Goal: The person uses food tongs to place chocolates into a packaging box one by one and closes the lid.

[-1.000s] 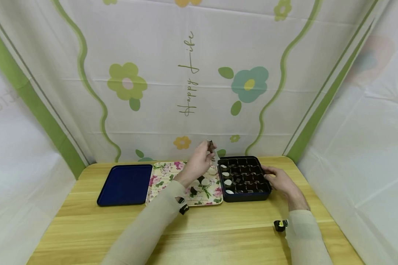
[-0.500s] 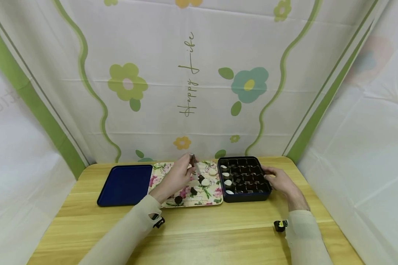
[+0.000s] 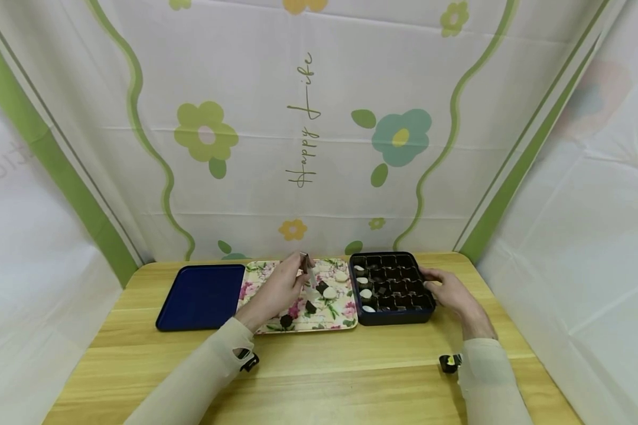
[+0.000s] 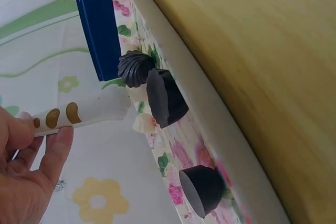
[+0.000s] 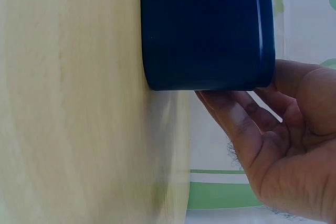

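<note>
White spotted tongs [image 4: 88, 114] sit pinched in the grip of our left hand [image 3: 279, 288] over the flowered tray [image 3: 259, 270]; our right hand [image 3: 449, 289] holds the right side of the box [image 3: 396, 317]. We judge this a picking-up step, calling for tips closing around the tray's sweets [image 3: 311, 307].

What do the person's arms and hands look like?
The left hand and right hand wear no gloves. The left sleeve and right sleeve are pale beige. The left wrist device and right wrist device are black, the latter showing yellow.
</note>
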`<state>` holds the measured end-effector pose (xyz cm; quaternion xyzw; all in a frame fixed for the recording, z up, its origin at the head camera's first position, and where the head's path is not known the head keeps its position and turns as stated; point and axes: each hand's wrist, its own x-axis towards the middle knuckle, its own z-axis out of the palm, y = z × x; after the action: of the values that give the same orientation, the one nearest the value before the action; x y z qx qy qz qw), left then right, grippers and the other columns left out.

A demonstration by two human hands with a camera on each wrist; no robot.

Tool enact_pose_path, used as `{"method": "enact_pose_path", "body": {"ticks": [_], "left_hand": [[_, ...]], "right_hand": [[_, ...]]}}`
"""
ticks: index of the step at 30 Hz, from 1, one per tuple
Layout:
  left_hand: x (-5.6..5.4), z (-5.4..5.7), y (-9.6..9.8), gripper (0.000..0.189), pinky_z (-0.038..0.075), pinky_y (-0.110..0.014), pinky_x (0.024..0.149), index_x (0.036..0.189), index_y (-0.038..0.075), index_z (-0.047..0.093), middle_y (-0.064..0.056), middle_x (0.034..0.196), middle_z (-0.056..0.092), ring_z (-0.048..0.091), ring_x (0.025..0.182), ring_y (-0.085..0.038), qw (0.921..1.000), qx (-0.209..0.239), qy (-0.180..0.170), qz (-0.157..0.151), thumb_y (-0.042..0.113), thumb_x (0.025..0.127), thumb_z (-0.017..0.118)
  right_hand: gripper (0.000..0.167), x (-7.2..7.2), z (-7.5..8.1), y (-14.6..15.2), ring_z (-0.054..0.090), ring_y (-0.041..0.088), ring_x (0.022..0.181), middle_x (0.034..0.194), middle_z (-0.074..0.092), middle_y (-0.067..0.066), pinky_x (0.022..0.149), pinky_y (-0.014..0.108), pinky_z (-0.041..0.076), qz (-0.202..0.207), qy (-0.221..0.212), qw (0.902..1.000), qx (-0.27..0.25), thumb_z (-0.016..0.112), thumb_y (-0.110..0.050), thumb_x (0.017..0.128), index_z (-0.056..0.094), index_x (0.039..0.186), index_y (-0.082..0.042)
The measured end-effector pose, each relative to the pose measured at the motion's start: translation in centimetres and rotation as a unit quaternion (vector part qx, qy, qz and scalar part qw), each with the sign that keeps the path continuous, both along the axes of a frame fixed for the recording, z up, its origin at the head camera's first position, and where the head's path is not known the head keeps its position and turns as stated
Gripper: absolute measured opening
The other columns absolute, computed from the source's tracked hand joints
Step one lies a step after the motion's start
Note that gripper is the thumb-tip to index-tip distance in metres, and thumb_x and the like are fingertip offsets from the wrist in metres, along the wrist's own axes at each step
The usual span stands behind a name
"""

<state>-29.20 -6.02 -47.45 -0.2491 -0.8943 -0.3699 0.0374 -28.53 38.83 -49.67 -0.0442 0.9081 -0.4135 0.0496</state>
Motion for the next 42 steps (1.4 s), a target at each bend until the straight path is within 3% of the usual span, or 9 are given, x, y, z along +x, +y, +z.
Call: {"method": "enact_pose_path", "body": {"ticks": [8, 15, 18, 20, 25, 31, 35, 42], "left_hand": [[1.0, 0.3, 0.2, 0.016, 0.061, -0.034, 0.085, 0.131, 0.012, 0.065, -0.005, 0.125, 0.071, 0.072, 0.108, -0.017, 0.9996, 0.0, 0.0, -0.026, 0.001, 0.12, 0.063], [1.1, 0.1, 0.3, 0.016, 0.056, -0.031, 0.082, 0.13, 0.013, 0.065, -0.005, 0.124, 0.069, 0.065, 0.102, -0.015, 0.9992, -0.008, 0.013, -0.037, 0.001, 0.119, 0.065], [1.0, 0.0, 0.5, 0.012, 0.056, -0.031, 0.081, 0.128, 0.011, 0.066, -0.006, 0.123, 0.068, 0.063, 0.099, -0.014, 0.9989, -0.006, 0.006, -0.046, 0.002, 0.12, 0.064], [1.1, -0.2, 0.6, 0.01, 0.055, -0.031, 0.081, 0.127, 0.01, 0.066, -0.007, 0.123, 0.068, 0.063, 0.099, -0.015, 0.9982, -0.001, -0.006, -0.059, 0.003, 0.121, 0.063], [1.4, -0.5, 0.6, 0.011, 0.054, -0.03, 0.074, 0.13, 0.009, 0.063, -0.009, 0.124, 0.067, 0.062, 0.093, -0.017, 0.996, 0.01, -0.036, -0.082, 0.003, 0.121, 0.061], [1.8, -0.1, 0.7, 0.008, 0.053, -0.029, 0.072, 0.124, 0.012, 0.06, -0.007, 0.121, 0.063, 0.061, 0.092, -0.016, 0.9977, 0.001, -0.034, -0.059, 0.004, 0.121, 0.062], [1.7, 0.1, 0.9, 0.014, 0.057, -0.029, 0.079, 0.128, 0.011, 0.062, -0.006, 0.123, 0.065, 0.065, 0.102, -0.015, 0.997, -0.015, -0.023, -0.072, 0.0, 0.12, 0.063], [0.8, -0.3, 1.0, 0.018, 0.058, -0.031, 0.081, 0.136, 0.007, 0.064, -0.006, 0.122, 0.07, 0.064, 0.098, -0.014, 0.9939, -0.04, -0.023, -0.1, -0.001, 0.12, 0.061]], "right_hand": [[0.053, -0.2, 0.0, 0.1, 0.036, 0.003, 0.048, 0.171, 0.045, 0.051, 0.051, 0.025, 0.042, 0.002, 0.004, 1.0, -0.003, 0.053, -0.005, 0.123, 0.045, 0.173, 0.01], [0.056, -1.6, -2.4, 2.6, 0.042, 0.006, 0.051, 0.168, 0.056, 0.044, 0.049, 0.028, 0.043, 0.049, 0.035, 0.996, -0.065, 0.065, -0.023, 0.121, 0.055, 0.173, -0.004], [0.056, -1.3, -2.0, 2.1, 0.04, 0.005, 0.05, 0.17, 0.053, 0.043, 0.05, 0.027, 0.043, 0.032, 0.018, 0.9973, -0.063, 0.063, -0.019, 0.121, 0.054, 0.174, -0.003], [0.056, -0.5, -0.7, 0.9, 0.04, 0.006, 0.051, 0.171, 0.046, 0.049, 0.051, 0.028, 0.044, 0.006, -0.006, 0.9994, -0.035, 0.059, -0.01, 0.121, 0.05, 0.174, 0.004], [0.054, 0.0, -0.1, 0.1, 0.038, 0.007, 0.049, 0.171, 0.046, 0.05, 0.051, 0.026, 0.043, -0.003, -0.011, 0.9999, -0.005, 0.055, -0.006, 0.123, 0.046, 0.174, 0.008], [0.055, -0.1, -0.1, 0.1, 0.037, 0.004, 0.051, 0.173, 0.044, 0.049, 0.052, 0.025, 0.043, -0.004, -0.014, 0.9999, -0.007, 0.054, -0.004, 0.122, 0.045, 0.175, 0.007], [0.055, -0.1, 0.1, 0.0, 0.037, 0.004, 0.051, 0.173, 0.044, 0.049, 0.052, 0.025, 0.043, -0.003, -0.012, 0.9999, -0.008, 0.054, -0.004, 0.122, 0.046, 0.174, 0.008], [0.054, 0.1, 0.2, 0.0, 0.037, 0.005, 0.05, 0.172, 0.044, 0.051, 0.051, 0.026, 0.044, 0.0, -0.015, 0.9998, -0.012, 0.054, -0.004, 0.122, 0.045, 0.175, 0.008]]}}
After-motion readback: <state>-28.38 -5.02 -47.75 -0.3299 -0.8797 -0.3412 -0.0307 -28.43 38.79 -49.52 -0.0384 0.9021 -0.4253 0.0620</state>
